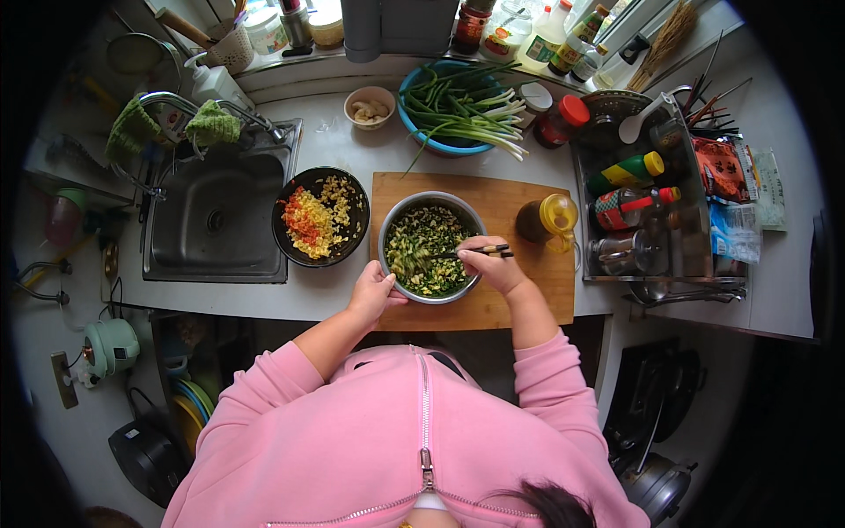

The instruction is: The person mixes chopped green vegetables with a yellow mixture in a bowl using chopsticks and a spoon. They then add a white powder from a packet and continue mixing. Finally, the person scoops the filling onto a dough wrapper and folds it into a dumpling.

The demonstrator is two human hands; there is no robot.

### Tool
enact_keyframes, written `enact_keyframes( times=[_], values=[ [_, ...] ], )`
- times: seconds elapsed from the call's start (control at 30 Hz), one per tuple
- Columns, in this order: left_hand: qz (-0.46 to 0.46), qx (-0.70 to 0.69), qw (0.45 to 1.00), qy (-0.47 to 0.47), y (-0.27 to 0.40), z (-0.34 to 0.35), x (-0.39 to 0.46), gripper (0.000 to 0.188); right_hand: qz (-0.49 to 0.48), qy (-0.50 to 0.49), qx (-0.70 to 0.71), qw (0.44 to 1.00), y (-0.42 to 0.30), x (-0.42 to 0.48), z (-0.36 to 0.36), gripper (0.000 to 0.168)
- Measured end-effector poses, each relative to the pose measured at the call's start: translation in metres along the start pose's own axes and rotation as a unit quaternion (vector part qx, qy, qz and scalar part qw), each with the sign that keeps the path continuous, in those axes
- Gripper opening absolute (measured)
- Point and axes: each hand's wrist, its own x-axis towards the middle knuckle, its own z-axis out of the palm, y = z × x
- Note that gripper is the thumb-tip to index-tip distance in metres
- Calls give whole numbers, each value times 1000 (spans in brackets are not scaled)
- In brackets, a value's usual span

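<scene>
On a wooden cutting board (521,303) stands a round metal bowl (476,221) of chopped green herbs mixed with pale bits (439,228). My left hand (377,292) grips the bowl's lower left rim. Dark chopsticks (498,250) are held in my right hand (490,263); their tips reach into the mixture, blurred at the left. Left of the board, a black bowl (362,241) holds chopped yellow and orange-red food (310,221). A jar of dark liquid with a yellow spout lid (546,221) stands on the board's right side.
A sink (214,221) lies at the left. Behind the board are a blue basin (412,122) of green onions (462,109), a small bowl (370,125) of what looks like ginger, and a red-lidded jar (561,121). A metal rack (634,278) with bottles stands at the right.
</scene>
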Motion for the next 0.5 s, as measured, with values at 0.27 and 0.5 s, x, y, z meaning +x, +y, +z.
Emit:
enact_keyframes(
  times=[0.27, 0.5],
  values=[
    [19, 26, 999, -13, 4, -1, 4, 6, -83, 64, -175, 979, -31, 9, -44, 13],
    [3, -46, 999, 4, 21, 8, -3, 6, 59, 111, -54, 991, -19, -36, -40, 19]
  ],
)
